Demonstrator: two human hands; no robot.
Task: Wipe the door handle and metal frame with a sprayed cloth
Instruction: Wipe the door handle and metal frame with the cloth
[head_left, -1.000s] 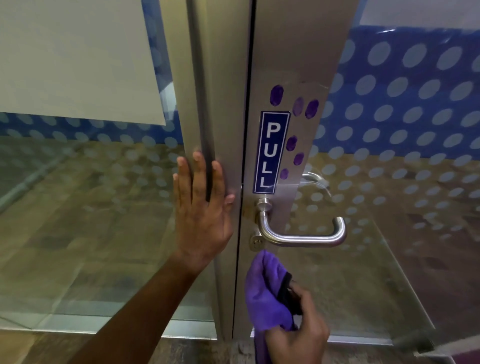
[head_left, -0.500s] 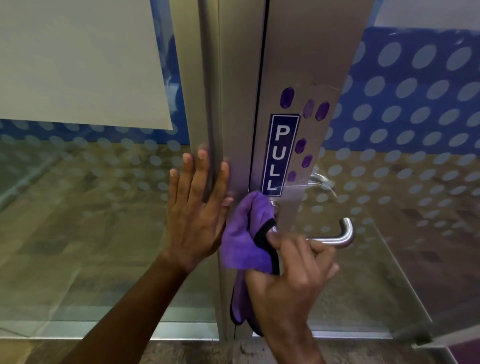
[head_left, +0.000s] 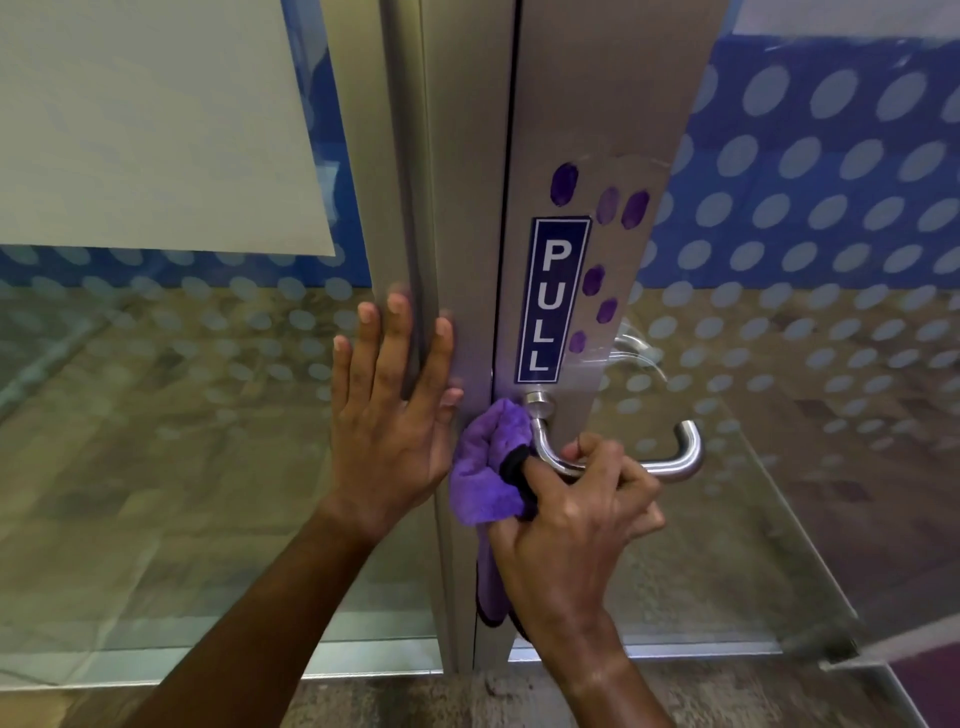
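I keep my left hand (head_left: 387, 426), fingers spread flat, braced on the brushed-metal door frame (head_left: 470, 218) at centre frame, so my right hand (head_left: 576, 512), fingers curled, pinches the crumpled purple microfibre cloth (head_left: 488, 462) against the curved steel lever handle (head_left: 623, 457) just right of it.

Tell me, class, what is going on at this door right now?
A person is cleaning a glass door with a metal frame. The right hand holds a purple microfibre cloth bunched against the base of the curved steel lever handle, with fingers around the lever. The left hand lies flat and open on the neighbouring frame post, apparently steadying. A blue PULL sticker sits just above the handle, with purple fingerprint-like marks beside it.
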